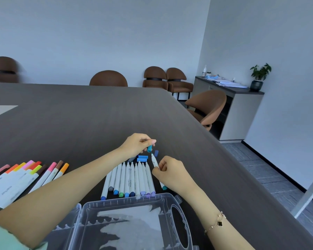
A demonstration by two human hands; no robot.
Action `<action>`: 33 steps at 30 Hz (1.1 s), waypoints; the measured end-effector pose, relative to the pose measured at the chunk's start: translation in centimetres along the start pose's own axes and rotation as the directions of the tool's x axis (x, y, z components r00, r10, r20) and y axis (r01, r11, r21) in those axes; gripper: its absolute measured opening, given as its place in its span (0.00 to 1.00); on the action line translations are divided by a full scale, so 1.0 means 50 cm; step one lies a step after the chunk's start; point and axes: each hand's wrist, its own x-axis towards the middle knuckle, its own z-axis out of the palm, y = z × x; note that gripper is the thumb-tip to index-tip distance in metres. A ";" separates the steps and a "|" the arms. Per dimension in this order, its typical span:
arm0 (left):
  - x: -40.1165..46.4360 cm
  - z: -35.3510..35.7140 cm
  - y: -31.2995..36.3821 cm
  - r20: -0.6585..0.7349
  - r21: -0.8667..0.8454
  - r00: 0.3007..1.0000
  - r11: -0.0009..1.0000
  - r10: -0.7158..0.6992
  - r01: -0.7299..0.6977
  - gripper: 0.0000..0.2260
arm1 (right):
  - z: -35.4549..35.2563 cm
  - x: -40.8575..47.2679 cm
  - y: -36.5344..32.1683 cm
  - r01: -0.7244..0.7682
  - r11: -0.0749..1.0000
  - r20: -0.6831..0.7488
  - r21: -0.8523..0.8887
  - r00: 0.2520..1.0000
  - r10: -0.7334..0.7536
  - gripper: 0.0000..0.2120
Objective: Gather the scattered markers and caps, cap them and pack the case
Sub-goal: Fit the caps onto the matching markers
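My left hand (pixel 136 144) pinches a teal cap (pixel 149 148) just above the tip of an uncapped white marker (pixel 154 160), which my right hand (pixel 170 173) grips by its barrel. Between my forearms lies a row of several uncapped white markers (pixel 130 179) with blue, green and purple end caps. Loose blue caps (pixel 142 158) lie at the far end of that row. At the left lies a group of capped markers (pixel 25 175) in pink, orange, yellow and brown. The clear plastic case (pixel 132 222) stands open at the table's near edge.
The dark wooden table (pixel 79 114) stretches far ahead and to the left. Brown chairs (pixel 108 78) stand around it. A grey sideboard (pixel 233 105) with papers and a potted plant (pixel 259 76) is at the back right. The table's right edge drops to a grey floor.
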 end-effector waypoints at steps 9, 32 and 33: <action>-0.008 0.004 0.011 0.034 0.075 0.999 0.997 -0.014 0.012 0.13 | -0.003 -0.001 -0.001 0.008 0.999 0.006 0.035 1.000 -0.008 0.08; -0.009 0.036 0.065 0.084 0.279 0.996 0.960 -0.035 0.010 0.13 | -0.007 0.017 0.022 -0.001 0.994 -0.041 0.110 0.999 0.006 0.08; -0.009 0.040 0.066 0.082 0.296 0.996 0.955 -0.036 0.011 0.13 | -0.006 0.016 0.023 -0.010 0.994 -0.037 0.113 0.999 0.014 0.08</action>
